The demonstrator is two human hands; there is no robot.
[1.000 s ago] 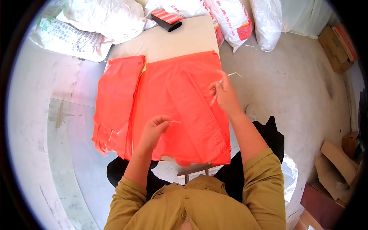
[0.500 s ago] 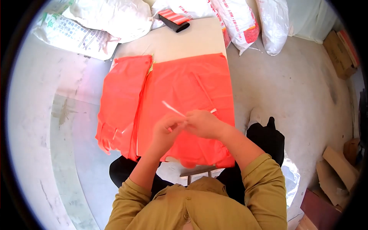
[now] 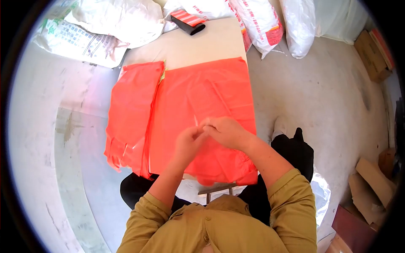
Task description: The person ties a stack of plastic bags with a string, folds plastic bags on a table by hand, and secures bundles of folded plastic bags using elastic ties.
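"What is closest to us?"

"A tan shirt [image 3: 206,232]. Black trousers [image 3: 293,154] stick out on both sides of it."

"And the hands?"

"The left hand [image 3: 188,142] and the right hand [image 3: 227,131] meet out in front. Their fingers are bent in and the tips come together."

"Are they holding something?"

"I can't tell. It's too blurry to see how tightly they are closed. A thin pale strip [image 3: 195,120] shows just above the fingertips, but I can't see which hand has it, or if one does."

"What is under the hands?"

"A big flat red sheet [image 3: 177,92]. It lies on the desk, with folds on its right side. A red pile [image 3: 130,97] lies right beside it, on the left."

"What about farther away?"

"The bare end of the desk [image 3: 211,44] is there. A black roll with red and white stripes [image 3: 187,21] lies at its far edge. Past that are fat white sacks [image 3: 114,23], and a brown box [image 3: 371,55] sits far off to the right."
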